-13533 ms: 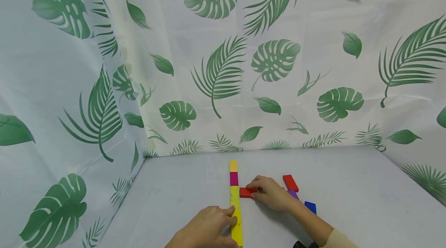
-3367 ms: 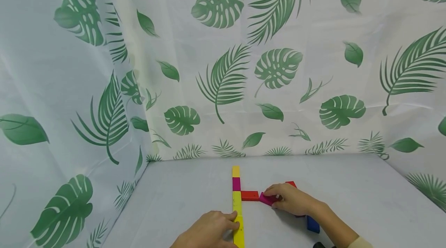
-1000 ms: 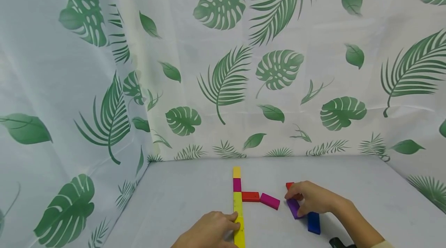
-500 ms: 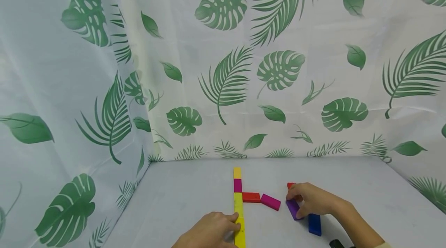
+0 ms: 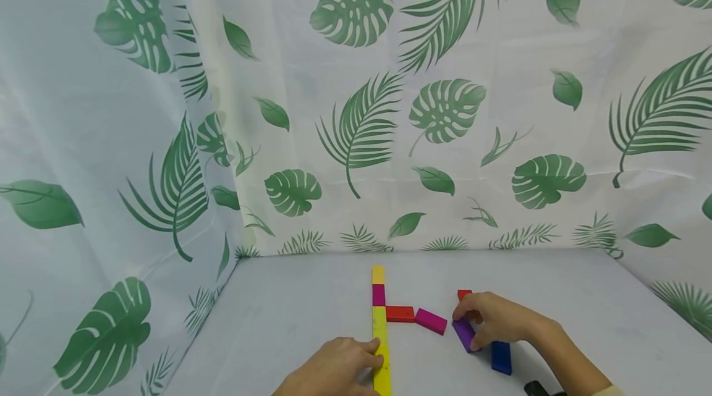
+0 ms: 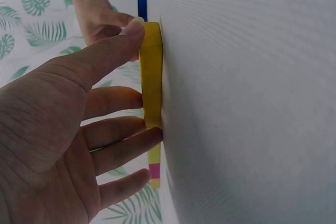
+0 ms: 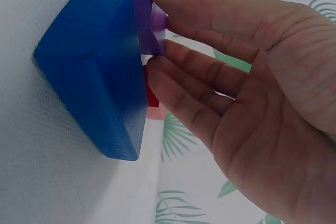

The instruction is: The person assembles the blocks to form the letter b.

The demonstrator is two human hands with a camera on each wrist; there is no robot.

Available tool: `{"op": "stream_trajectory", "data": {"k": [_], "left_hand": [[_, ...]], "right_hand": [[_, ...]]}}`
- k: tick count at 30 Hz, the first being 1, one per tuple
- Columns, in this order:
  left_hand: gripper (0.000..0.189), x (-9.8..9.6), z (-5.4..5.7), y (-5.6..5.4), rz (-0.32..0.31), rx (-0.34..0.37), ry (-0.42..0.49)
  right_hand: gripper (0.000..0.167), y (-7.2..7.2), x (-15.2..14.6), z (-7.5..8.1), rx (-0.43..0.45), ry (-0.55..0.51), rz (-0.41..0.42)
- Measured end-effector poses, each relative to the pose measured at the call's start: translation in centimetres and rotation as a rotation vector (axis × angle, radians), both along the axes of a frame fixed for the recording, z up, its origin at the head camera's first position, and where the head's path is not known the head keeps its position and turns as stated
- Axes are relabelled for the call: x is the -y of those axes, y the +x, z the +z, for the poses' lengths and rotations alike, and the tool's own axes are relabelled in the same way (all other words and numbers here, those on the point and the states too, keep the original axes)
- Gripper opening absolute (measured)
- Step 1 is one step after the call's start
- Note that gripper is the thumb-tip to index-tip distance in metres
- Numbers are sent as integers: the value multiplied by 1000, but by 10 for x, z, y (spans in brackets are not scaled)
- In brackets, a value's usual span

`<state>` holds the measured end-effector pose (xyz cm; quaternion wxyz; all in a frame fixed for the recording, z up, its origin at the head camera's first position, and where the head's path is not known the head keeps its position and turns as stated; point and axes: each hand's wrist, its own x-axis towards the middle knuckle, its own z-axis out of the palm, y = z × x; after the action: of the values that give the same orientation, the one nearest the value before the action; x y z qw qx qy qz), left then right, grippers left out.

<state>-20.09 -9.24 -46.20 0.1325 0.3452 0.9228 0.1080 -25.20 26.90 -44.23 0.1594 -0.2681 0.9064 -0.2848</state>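
In the head view my left hand (image 5: 336, 368) lies along a line of blocks, fingertips on the nearest yellow block (image 5: 382, 379). The left wrist view shows its fingers nearly straight, the thumb at the block's near end. Farther along this line come another yellow block (image 5: 379, 324), a magenta block (image 5: 379, 294) and a light yellow block (image 5: 378, 274). A red block (image 5: 400, 314) branches off to the right, followed by a slanted magenta block (image 5: 431, 320). Thumb and fingers of my right hand (image 5: 506, 317) pinch a purple block (image 5: 464, 335) low over the table, right of that magenta block.
A blue block (image 5: 501, 358) lies beneath and in front of my right wrist, large in the right wrist view. Another red block (image 5: 464, 293) is partly hidden behind my right hand. A small black object (image 5: 536, 388) shows at the bottom edge. Leaf-printed cloth (image 5: 439, 210) walls the table.
My right hand first held the red block, later placed the slanted magenta block beside it and let go. It now grips the purple block, shifted slightly left. My left hand keeps its place.
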Motion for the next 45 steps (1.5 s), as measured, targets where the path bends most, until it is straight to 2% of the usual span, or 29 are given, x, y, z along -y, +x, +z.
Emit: {"op": "stream_trajectory", "data": {"k": [10,18,32,39,45], "left_hand": [[54,2,-2,2,-3,11,14],[56,3,-2,2,-18,-4,12],[56,0,-2,3,-14,-7,-1],[57,-1,1,4,16,14,13],[58,0,3,3,-11,-12,4]], "right_hand": [[41,3,4,-1,38,2,-11],[38,1,7,-6,51,2,18],[44,4,8,-1,84,3,8],[42,5,10,0,87,13,9],[42,7,13,2,97,6,8]]}}
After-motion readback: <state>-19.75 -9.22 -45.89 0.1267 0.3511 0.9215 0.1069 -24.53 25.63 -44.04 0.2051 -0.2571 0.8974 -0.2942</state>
